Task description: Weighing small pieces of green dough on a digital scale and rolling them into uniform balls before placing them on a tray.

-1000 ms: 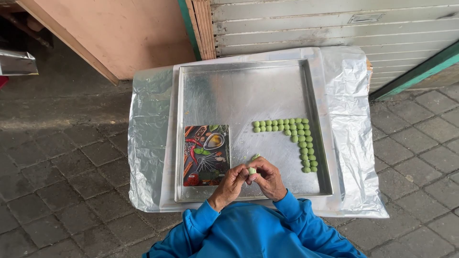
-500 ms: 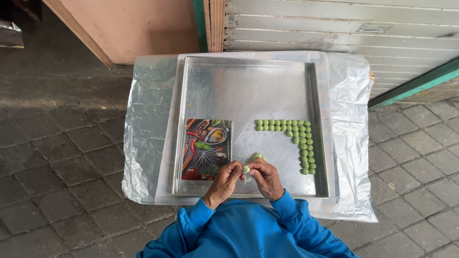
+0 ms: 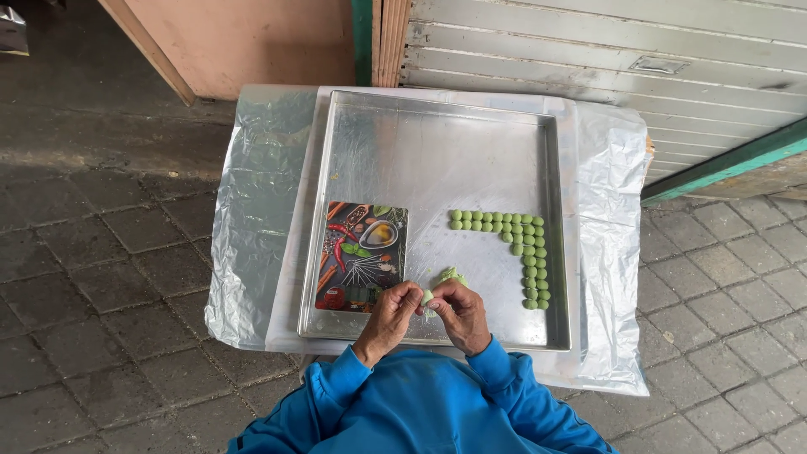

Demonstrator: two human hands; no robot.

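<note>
While my view looks straight down, the biggest thing under me is the table draped in clear plastic sheeting [image 3: 252, 252], with grey paving around it and a shuttered wall at twelve o'clock. On the sheeting sits a large square metal tray [image 3: 437, 160], mostly bare metal. At the tray's eight o'clock lies a small cutting board [image 3: 361, 252] printed with vegetables and spices. At four o'clock, green dough balls [image 3: 517, 240] run in an L: a double row across, then a double column down the right wall, all touching or just beside one another. A small lump of green dough [image 3: 451, 276] rests on the tray at six o'clock, just beyond my knuckles.

My left hand [image 3: 391, 313] and right hand [image 3: 458, 311] meet over the tray's near edge, fingertips pinched together on one small pale-green dough piece [image 3: 427, 297] held between them. Both are closed on it; I judge it is being rolled or shaped into a ball. The next move, as I read it, calls for a light, even pressure so the piece rounds out, then a careful set-down at the column's near end, around five o'clock, without nudging its neighbours.
</note>
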